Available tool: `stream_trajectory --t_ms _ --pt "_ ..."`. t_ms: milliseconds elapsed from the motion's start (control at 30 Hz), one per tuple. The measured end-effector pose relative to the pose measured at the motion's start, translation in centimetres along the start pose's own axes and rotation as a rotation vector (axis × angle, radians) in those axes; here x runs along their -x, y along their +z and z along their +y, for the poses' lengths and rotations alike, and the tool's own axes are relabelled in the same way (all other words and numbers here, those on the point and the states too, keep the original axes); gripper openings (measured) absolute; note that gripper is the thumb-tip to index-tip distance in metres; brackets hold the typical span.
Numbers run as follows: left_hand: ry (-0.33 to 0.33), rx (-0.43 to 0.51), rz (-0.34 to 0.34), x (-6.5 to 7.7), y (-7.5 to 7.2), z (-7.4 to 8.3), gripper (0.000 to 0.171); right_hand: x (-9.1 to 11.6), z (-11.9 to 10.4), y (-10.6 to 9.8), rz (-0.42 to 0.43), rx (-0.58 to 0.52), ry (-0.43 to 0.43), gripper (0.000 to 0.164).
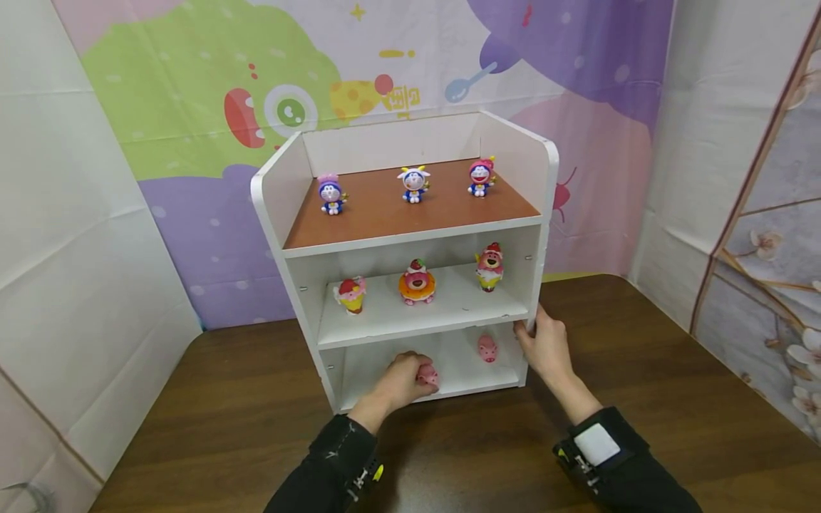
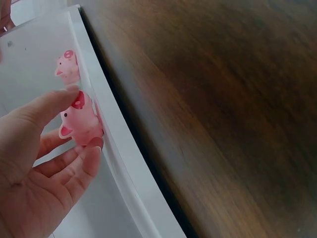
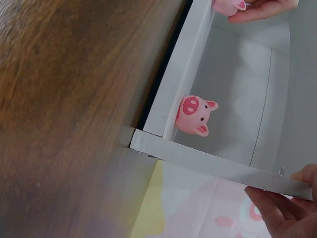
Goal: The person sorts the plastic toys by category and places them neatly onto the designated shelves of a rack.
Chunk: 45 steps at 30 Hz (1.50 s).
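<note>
A white shelf unit stands on the brown table. On its bottom board, my left hand pinches a pink pig figurine between thumb and fingertips, near the front lip. My right hand grips the right side panel, thumb on the inside and fingers on the outside. Another pink pig figurine stands at the right of the bottom level, its snout toward the front. My left fingers cover part of the held pig in the head view.
Three blue-and-white figurines stand on the brown top board. The middle board holds a strawberry bear in an orange ring, a bear on a yellow cone and a pink-and-yellow figurine. Wooden table surrounds the unit; a cartoon curtain hangs behind.
</note>
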State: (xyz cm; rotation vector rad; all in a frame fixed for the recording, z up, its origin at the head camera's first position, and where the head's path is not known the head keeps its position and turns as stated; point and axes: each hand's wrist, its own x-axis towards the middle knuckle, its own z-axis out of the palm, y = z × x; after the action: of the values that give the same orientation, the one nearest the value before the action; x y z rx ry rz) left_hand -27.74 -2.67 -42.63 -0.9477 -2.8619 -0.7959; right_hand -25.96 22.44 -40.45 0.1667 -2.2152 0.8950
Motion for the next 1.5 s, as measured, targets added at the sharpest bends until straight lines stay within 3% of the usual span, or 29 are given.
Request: stream_trajectory --t_ms 200,433,767,1033,1267,1500 --pt "0.018 -0.038 0.001 0.1 0.3 0.0 0.044 0.0 0.0 0.0 -0.006 0.000 -0.002 0.026" --pt "0.070 -0.101 0.083 0.7 -0.1 0.4 0.047 -0.1 -0.1 0.0 0.002 -0.008 -0.012 0.027" --pt "0.053 -0.062 0.075 0.6 0.5 0.3 0.035 0.0 -0.1 0.0 -0.006 -0.014 -0.011 0.028" --pt "-0.022 -0.025 0.052 -0.4 0.3 0.4 0.039 0.0 0.0 0.1 0.011 -0.016 -0.018 0.027" --pt "-0.034 0.006 0.056 -1.9 0.6 0.7 0.040 0.0 0.1 0.2 0.022 -0.012 -0.027 0.026" --pt "-0.100 0.036 0.023 -3.4 1.0 0.6 0.039 0.0 0.1 0.2 0.017 -0.010 -0.014 0.026"
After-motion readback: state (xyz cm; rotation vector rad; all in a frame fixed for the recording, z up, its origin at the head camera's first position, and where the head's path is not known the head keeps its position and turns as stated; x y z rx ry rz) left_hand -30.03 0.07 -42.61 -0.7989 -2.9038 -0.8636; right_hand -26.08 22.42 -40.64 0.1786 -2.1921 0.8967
